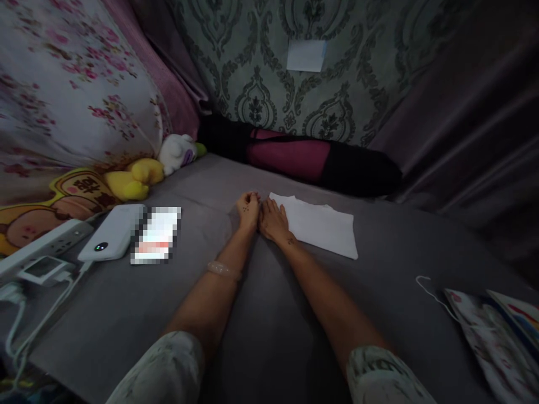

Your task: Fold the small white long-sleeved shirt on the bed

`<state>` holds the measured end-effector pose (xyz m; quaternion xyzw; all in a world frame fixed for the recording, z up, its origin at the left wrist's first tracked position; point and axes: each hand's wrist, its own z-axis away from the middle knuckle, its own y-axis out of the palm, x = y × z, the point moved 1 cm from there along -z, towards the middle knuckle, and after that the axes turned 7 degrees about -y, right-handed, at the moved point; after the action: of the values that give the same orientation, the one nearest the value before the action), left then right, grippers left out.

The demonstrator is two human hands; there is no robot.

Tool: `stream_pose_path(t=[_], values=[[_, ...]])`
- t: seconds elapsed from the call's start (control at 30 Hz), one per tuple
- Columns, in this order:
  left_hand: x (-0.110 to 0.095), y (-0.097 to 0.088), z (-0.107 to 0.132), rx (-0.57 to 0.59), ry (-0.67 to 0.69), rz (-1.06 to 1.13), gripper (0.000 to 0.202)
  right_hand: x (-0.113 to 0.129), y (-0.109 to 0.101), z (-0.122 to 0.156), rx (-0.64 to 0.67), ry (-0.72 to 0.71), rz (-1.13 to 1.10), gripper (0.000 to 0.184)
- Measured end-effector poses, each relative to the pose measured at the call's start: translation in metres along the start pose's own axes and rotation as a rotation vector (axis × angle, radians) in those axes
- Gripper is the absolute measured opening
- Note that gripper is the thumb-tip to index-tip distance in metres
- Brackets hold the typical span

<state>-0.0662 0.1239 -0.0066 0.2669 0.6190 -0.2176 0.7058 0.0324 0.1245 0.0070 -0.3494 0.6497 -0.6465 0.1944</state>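
A folded white sheet (322,227), paper or thin cloth, lies flat on the grey surface with its layered edge at the far side. My right hand (273,219) rests palm down at its left edge, fingers stretched forward and touching the sheet. Just left of it, close beside, is my left hand (248,209) with its fingers curled into a pinch. What those fingers hold, if anything, is hidden from view. A clear bangle (223,270) sits around the left wrist.
At left lie a phone with a blurred screen (158,235), a white power bank (113,233), a power strip (46,249) with cables, and plush toys (141,177). A black-and-maroon long bag (290,157) lines the back. Printed packets (488,336) lie at lower right.
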Motion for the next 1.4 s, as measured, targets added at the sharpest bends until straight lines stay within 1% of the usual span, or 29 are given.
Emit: stream_pose_path(t=[0.13, 0.27, 0.37, 0.43, 0.47, 0.57, 0.7, 0.87, 1.0, 1.1, 1.17, 1.27, 1.4], values=[[0.002, 0.0, -0.002, 0.007, 0.022, -0.027, 0.016, 0.0, -0.001, -0.001, 0.006, -0.002, -0.013, 0.057], [0.002, 0.001, -0.002, 0.015, 0.037, -0.033, 0.015, -0.004, -0.009, -0.001, 0.014, -0.003, -0.037, 0.056], [0.001, 0.003, 0.0, 0.027, 0.039, -0.03, 0.015, -0.015, -0.016, 0.001, -0.068, 0.034, 0.005, 0.055], [0.001, 0.007, 0.001, 0.053, 0.051, -0.025, 0.015, -0.026, -0.018, 0.002, -0.12, 0.079, 0.056, 0.055], [0.001, 0.008, 0.002, 0.07, 0.063, -0.027, 0.015, -0.031, -0.018, 0.002, -0.125, 0.099, 0.072, 0.055], [0.004, 0.014, 0.004, 0.113, 0.11, -0.065, 0.015, -0.044, -0.012, 0.002, -0.079, 0.132, 0.074, 0.055], [0.008, 0.019, 0.004, 0.165, 0.146, -0.11, 0.015, -0.047, -0.006, 0.002, -0.043, 0.147, 0.058, 0.056], [0.01, 0.02, 0.007, 0.202, 0.169, -0.151, 0.015, -0.045, -0.008, 0.003, -0.036, 0.145, 0.047, 0.056], [0.006, 0.02, 0.012, 0.232, 0.19, -0.192, 0.015, -0.05, -0.014, 0.005, -0.022, 0.134, -0.02, 0.057], [0.001, 0.02, 0.018, 0.282, 0.23, -0.257, 0.015, -0.061, -0.019, 0.01, -0.088, 0.191, -0.003, 0.057], [-0.001, 0.02, 0.022, 0.293, 0.251, -0.305, 0.015, -0.071, -0.022, 0.016, -0.125, 0.247, 0.038, 0.056], [0.002, 0.021, 0.026, 0.302, 0.287, -0.37, 0.016, -0.085, -0.022, 0.024, -0.094, 0.285, 0.056, 0.057], [0.01, 0.023, 0.028, 0.352, 0.399, -0.461, 0.02, -0.092, -0.017, 0.029, -0.06, 0.288, 0.052, 0.058]])
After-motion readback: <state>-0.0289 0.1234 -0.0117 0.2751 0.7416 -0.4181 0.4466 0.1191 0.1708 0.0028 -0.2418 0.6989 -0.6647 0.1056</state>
